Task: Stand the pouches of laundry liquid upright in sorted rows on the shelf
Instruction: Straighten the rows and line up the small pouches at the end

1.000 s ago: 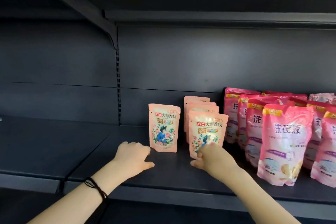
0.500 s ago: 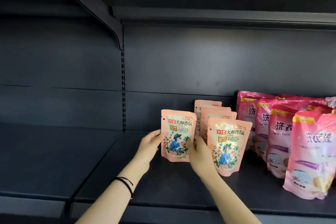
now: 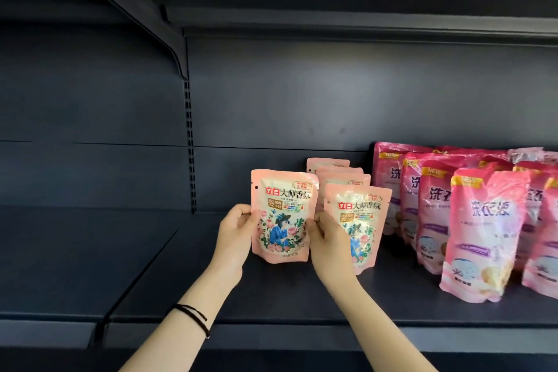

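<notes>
While my left hand (image 3: 238,231) and right hand (image 3: 327,240) grasp a small pink pouch (image 3: 282,214) upright mid-frame, larger pouches (image 3: 486,229) stand in rows at right

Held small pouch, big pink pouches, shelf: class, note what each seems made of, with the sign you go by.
Small pouch: probably printed plastic film with a soft sheen; flat sealed edges, punched hole.
Big pink pouches: glossy plastic film; crinkles and bright glare.
Shelf: likely painted metal, matte dark grey; slotted upright, thin bracket.
</notes>
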The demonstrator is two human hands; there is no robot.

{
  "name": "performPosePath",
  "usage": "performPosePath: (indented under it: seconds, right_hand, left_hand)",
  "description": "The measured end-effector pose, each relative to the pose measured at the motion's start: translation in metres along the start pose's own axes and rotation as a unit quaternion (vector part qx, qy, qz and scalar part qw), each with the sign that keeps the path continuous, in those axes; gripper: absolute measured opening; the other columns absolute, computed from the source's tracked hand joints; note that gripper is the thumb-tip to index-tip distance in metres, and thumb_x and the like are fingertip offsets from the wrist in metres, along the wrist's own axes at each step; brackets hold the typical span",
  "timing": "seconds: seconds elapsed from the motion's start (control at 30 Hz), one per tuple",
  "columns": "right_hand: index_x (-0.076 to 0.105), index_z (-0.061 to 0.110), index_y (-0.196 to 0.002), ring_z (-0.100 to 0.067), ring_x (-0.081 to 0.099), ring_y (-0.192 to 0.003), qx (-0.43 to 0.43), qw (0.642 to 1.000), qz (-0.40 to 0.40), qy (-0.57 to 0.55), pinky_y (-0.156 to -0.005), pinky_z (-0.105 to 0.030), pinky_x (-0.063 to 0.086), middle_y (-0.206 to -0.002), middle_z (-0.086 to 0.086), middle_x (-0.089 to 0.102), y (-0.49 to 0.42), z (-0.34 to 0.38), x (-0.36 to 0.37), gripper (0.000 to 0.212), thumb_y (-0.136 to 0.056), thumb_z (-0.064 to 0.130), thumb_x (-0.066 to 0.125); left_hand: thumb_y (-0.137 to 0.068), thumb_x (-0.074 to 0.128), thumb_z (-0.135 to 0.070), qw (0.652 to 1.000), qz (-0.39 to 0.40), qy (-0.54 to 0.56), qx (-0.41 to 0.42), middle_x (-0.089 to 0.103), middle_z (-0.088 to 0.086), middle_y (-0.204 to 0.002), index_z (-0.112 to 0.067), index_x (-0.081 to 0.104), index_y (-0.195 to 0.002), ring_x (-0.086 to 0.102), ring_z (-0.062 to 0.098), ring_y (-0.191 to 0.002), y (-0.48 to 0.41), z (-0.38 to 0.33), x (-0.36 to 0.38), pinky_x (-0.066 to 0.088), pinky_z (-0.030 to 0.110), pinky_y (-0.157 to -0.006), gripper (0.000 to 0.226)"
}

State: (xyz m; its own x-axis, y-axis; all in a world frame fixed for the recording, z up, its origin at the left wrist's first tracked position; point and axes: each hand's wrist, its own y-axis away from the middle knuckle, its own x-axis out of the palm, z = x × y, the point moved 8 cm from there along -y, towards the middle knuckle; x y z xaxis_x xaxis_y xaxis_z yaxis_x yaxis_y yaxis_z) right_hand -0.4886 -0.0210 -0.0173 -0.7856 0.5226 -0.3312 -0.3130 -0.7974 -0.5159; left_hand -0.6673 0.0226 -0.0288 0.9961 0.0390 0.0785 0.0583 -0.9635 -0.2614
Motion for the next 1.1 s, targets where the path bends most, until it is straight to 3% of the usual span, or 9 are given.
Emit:
performPosePath:
  seconds: [0.2,0.4,0.47,0.6,0.73,0.8,0.97,1.03,1.1]
  right_hand:
    - [0.051,0.014,-0.076,-0.003,0.055,-0.065,0.000,0.996,-0.005,-0.089,-0.052,-0.014,0.041,-0.073,0.005,0.059,0.018,0.005,-0.046,0.024,-0.099,0.011,0.045]
    - [0.056,0.005,-0.084,0.013,0.056,-0.060,-0.001,0.996,0.003,-0.089,-0.049,-0.006,0.040,-0.075,0.006,0.063,0.027,-0.010,-0.100,0.020,-0.099,0.007,0.044]
    - [0.057,0.005,-0.084,0.012,0.055,-0.060,0.007,0.996,-0.001,-0.087,-0.051,-0.006,0.040,-0.073,0.005,0.062,0.031,-0.021,-0.115,0.021,-0.099,0.006,0.044]
    - [0.055,0.012,-0.080,-0.002,0.054,-0.065,0.033,0.996,-0.004,-0.079,-0.053,-0.010,0.042,-0.072,0.003,0.061,0.033,-0.049,-0.128,0.023,-0.099,0.008,0.043]
    - [0.057,0.010,-0.091,-0.007,0.061,-0.077,0.063,0.995,0.033,-0.075,-0.059,-0.011,0.048,-0.083,0.006,0.065,0.036,-0.070,-0.122,0.016,-0.099,0.008,0.044]
    - [0.059,0.010,-0.094,-0.006,0.063,-0.082,0.072,0.995,0.053,-0.050,-0.061,-0.013,0.049,-0.088,0.007,0.067,0.038,-0.080,-0.118,0.012,-0.098,0.013,0.047]
    - [0.063,0.016,-0.098,-0.005,0.063,-0.086,0.062,0.994,0.079,0.046,-0.068,-0.017,0.049,-0.091,0.006,0.069,0.037,-0.094,-0.117,0.014,-0.097,0.013,0.050]
    - [0.065,0.016,-0.095,-0.008,0.064,-0.086,0.058,0.994,0.080,0.055,-0.071,-0.021,0.052,-0.090,0.006,0.070,0.035,-0.095,-0.115,0.016,-0.096,0.009,0.051]
    - [0.066,0.016,-0.095,-0.007,0.064,-0.085,0.053,0.993,0.082,0.059,-0.069,-0.018,0.051,-0.089,0.007,0.071,0.034,-0.094,-0.113,0.016,-0.095,0.008,0.052]
  left_hand:
    - [-0.097,0.050,-0.016,0.999,0.000,0.032,0.028,0.072,-0.002,-0.097,-0.010,0.058,-0.100,0.070,0.009,-0.087,0.041,-0.019,0.031,0.055,0.021,-0.063,0.010]
    - [-0.097,0.051,-0.016,0.999,0.017,0.042,0.017,0.072,0.001,-0.099,-0.010,0.059,-0.101,0.070,0.013,-0.091,0.071,-0.016,0.078,0.058,0.031,-0.074,0.011]
    - [-0.097,0.051,-0.016,0.999,0.025,0.042,0.013,0.072,0.002,-0.101,-0.010,0.059,-0.101,0.070,0.014,-0.093,0.079,-0.010,0.094,0.058,0.033,-0.076,0.011]
    - [-0.097,0.051,-0.016,0.999,0.023,0.035,0.013,0.071,-0.001,-0.099,-0.010,0.059,-0.101,0.069,0.008,-0.089,0.090,-0.001,0.118,0.054,0.019,-0.066,0.010]
    - [-0.096,0.052,-0.018,0.999,0.014,0.041,0.013,0.071,-0.002,-0.100,-0.013,0.060,-0.103,0.068,0.003,-0.088,0.099,0.009,0.121,0.052,0.015,-0.063,0.011]
    - [-0.094,0.056,-0.022,0.999,0.025,0.013,0.023,0.069,-0.006,-0.103,-0.018,0.058,-0.108,0.067,-0.001,-0.089,0.100,0.013,0.118,0.051,0.011,-0.063,0.015]
    - [-0.094,0.057,-0.023,0.980,0.058,-0.185,0.043,0.068,-0.007,-0.102,-0.022,0.057,-0.111,0.064,0.002,-0.095,0.097,0.025,0.114,0.048,0.006,-0.065,0.017]
    - [-0.095,0.055,-0.019,0.975,0.054,-0.210,0.059,0.067,-0.008,-0.097,-0.019,0.058,-0.107,0.063,0.001,-0.091,0.095,0.023,0.114,0.047,0.004,-0.064,0.013]
    - [-0.096,0.053,-0.016,0.972,0.047,-0.221,0.068,0.064,-0.011,-0.094,-0.018,0.057,-0.105,0.061,-0.003,-0.087,0.094,0.022,0.114,0.045,0.003,-0.063,0.010]
